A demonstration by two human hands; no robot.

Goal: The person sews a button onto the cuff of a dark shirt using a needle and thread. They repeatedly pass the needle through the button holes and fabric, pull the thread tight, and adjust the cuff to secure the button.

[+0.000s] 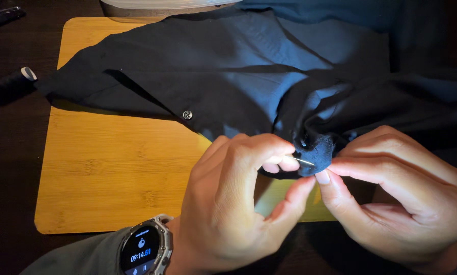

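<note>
Item: dark blue garment (248, 71), spread over a wooden board (111, 173) on a dark tabletop (9, 168).

Grip: the left hand (233, 203) pinched a thin needle (303, 161) between thumb and forefinger, tips closed tight on it. The right hand (396, 198) pinched a bunched fold of the cloth (315, 155) between thumb and forefinger, closed on the fabric. The needle's far end met that fold, just between the two pinches; whether it passed through the cloth could not be told.

Around the grip: the rest of the garment lay above and to both sides of it, trailing off to the right. A small pale button (187, 114) sat on the cloth up and to the left of the grip, well apart. A spool of black thread (9, 84) lay far to the left, beside the board's edge. A wristwatch (144, 247) with a lit dial sat on the left wrist, below the grip. A clear container's rim (162, 6) showed at the far top.
</note>
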